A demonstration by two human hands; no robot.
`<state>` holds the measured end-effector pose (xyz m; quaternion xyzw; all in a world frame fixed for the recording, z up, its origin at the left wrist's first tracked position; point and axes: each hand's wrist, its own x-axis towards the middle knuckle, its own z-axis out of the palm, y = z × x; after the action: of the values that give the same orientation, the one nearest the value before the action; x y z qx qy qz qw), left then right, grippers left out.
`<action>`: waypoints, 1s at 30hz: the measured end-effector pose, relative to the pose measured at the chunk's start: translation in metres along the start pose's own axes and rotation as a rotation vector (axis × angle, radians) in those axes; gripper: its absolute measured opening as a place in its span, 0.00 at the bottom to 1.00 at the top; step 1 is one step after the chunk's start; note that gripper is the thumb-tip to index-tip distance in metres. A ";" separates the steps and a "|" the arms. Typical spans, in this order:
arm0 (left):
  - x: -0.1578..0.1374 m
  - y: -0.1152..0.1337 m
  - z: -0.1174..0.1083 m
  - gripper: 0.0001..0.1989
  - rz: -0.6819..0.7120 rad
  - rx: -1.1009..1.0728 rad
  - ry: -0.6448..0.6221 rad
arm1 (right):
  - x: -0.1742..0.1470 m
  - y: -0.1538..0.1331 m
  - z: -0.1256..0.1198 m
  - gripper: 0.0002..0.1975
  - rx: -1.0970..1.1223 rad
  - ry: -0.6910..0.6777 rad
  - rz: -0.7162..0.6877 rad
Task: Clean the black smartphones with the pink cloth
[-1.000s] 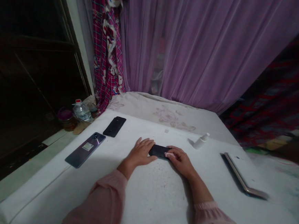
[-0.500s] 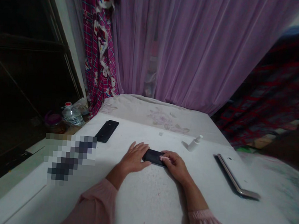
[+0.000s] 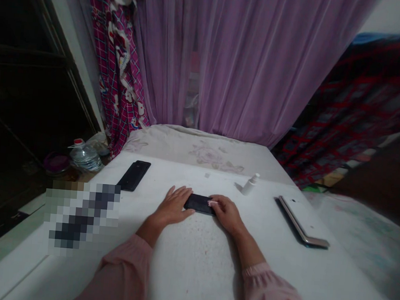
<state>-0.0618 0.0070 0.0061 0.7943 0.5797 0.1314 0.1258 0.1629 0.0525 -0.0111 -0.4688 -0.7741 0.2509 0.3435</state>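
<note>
Wide white surface (image 3: 191, 265), a pale-topped stack of devices (image 3: 307, 218) parked out right, presumably clear of the working elbow!
Here's the left hand (image 3: 173, 208), fingers spread, thumb apart, bracing the left end of the dark phone (image 3: 198, 204) lying flat mid-surface, apparently to stop it sliding; the right hand (image 3: 228, 213) covers the other end, the spray bottle (image 3: 250, 184) stands upright just beyond, probably for easy reach, and those right fingers pinch a pink scrap (image 3: 212, 203), pressing it against the phone!
</note>
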 end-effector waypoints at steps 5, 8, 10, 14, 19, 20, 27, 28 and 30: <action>0.001 0.000 0.001 0.30 0.002 0.006 0.012 | 0.006 -0.001 0.005 0.13 -0.097 0.042 0.063; 0.002 -0.002 0.001 0.31 0.007 0.005 0.013 | 0.005 0.000 0.005 0.13 -0.067 0.047 0.065; 0.003 -0.003 0.001 0.31 0.007 0.006 0.017 | 0.004 0.002 0.004 0.13 -0.023 0.044 0.062; 0.009 -0.006 0.001 0.30 -0.009 0.017 0.018 | 0.005 0.004 0.000 0.11 0.057 -0.014 -0.007; 0.015 -0.008 0.002 0.31 -0.015 0.017 0.024 | 0.012 0.004 -0.002 0.10 0.032 -0.038 -0.057; 0.016 -0.008 0.002 0.31 -0.016 0.017 0.028 | 0.014 0.004 -0.001 0.10 0.022 -0.024 -0.049; 0.014 -0.007 0.001 0.30 -0.008 0.011 0.024 | 0.019 0.002 0.008 0.13 -0.105 0.071 0.058; 0.013 -0.007 0.001 0.30 -0.006 0.009 0.025 | 0.019 0.002 0.008 0.13 -0.093 0.070 0.052; 0.013 -0.007 0.001 0.30 -0.002 0.002 0.027 | 0.016 0.002 0.006 0.12 -0.046 0.056 0.026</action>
<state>-0.0636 0.0217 0.0030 0.7922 0.5821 0.1412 0.1172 0.1543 0.0676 -0.0120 -0.4933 -0.7636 0.2243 0.3510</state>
